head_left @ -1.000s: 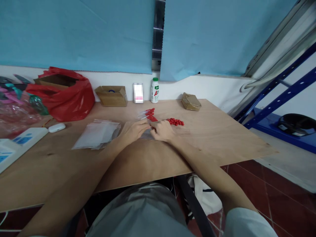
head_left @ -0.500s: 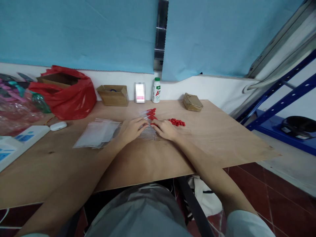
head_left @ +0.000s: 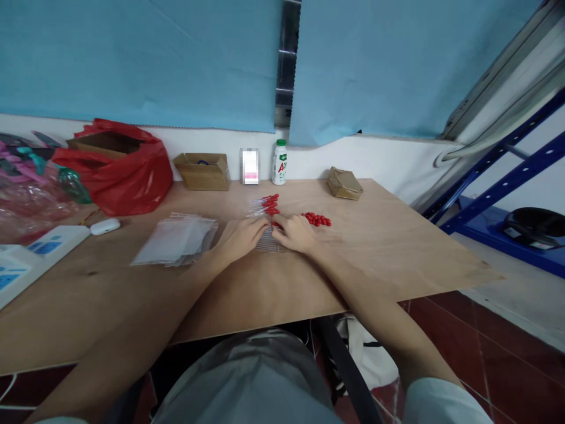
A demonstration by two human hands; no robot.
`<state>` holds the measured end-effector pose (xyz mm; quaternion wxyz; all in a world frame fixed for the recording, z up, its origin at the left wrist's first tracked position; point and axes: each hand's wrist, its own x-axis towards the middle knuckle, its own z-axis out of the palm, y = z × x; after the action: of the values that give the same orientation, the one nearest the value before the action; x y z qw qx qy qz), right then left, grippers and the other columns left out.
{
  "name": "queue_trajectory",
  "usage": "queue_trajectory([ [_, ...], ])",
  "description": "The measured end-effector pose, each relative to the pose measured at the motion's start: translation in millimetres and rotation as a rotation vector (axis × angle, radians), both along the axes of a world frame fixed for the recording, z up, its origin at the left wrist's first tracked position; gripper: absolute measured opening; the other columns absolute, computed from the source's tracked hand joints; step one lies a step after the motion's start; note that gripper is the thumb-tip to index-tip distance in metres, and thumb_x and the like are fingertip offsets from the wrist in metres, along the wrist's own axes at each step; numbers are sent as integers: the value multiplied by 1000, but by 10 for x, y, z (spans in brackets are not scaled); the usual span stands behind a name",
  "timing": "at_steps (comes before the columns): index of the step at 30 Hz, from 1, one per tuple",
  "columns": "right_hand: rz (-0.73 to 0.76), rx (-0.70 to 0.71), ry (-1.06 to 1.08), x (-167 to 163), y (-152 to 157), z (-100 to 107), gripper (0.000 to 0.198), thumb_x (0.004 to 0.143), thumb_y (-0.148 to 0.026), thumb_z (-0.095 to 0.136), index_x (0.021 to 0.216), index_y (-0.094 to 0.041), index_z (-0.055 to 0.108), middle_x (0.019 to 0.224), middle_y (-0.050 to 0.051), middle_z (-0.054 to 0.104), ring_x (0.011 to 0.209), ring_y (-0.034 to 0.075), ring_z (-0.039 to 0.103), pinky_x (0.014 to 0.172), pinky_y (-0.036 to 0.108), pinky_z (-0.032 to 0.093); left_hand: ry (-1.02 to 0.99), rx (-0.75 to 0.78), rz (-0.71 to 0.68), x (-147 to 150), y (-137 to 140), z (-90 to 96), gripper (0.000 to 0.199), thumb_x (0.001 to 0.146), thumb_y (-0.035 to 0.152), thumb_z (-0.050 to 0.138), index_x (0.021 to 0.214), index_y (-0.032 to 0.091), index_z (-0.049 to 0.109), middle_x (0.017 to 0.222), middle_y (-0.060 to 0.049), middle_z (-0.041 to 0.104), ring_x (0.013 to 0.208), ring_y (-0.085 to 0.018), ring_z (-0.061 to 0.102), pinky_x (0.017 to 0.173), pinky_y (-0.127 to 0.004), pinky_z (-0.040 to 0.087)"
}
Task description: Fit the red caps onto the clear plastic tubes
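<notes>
My left hand and my right hand meet fingertip to fingertip over the table, both closed in a pinch. A bit of red shows at my right fingertips, a small red piece like the loose ones. Whatever my left fingers pinch is hidden. Beneath the hands lie several thin clear sticks, side by side. Just beyond, several clear sticks with red ends lie in a small pile. Loose round-ended red pieces sit right of my right hand.
Clear plastic bags lie left of my left hand. Along the wall stand a red bag, an open cardboard box, a white bottle and a brown packet. A power strip and a white case are at left.
My left hand has shifted slightly right, bringing its fingertips up against those of my right hand. The right fingers have closed in a little. Everything on the table stays put.
</notes>
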<state>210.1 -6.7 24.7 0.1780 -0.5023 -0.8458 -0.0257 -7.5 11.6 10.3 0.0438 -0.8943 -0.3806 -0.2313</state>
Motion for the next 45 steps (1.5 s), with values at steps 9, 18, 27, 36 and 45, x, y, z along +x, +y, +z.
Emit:
queue_trajectory([
  [9,-56,28,-47,-78,-40,-32,28,97,-34,48,101,-22,73,92,8,78,80,24,68,70,31,34,19,-3,-50,32,-27,10,35,109,32,41,117,23,73,110,-8,79,96,-23,74,80,-33,52],
  [18,-41,42,-35,-85,-55,-20,28,95,-30,46,103,-21,72,98,8,79,83,23,68,69,30,32,-13,-5,-87,24,-11,20,33,108,30,42,115,25,74,109,-8,79,97,-23,74,80,-33,52],
  [27,20,25,7,7,-26,-8,30,101,-35,45,115,-22,68,100,7,78,84,23,67,71,30,31,-14,22,-59,-32,12,58,33,110,35,42,113,26,73,111,-5,80,96,-22,74,78,-33,49],
  [36,27,49,9,-8,-40,-2,26,100,-34,46,107,-23,69,102,5,77,83,22,65,67,30,27,29,37,-7,19,-33,25,31,109,34,42,114,25,71,105,-7,80,89,-23,74,72,-34,47],
  [45,57,104,14,-62,-43,-43,19,92,-24,49,93,-20,68,95,7,76,77,20,62,64,32,24,68,23,-77,36,-30,81,34,109,32,40,113,24,72,98,-7,79,85,-23,73,70,-34,44],
])
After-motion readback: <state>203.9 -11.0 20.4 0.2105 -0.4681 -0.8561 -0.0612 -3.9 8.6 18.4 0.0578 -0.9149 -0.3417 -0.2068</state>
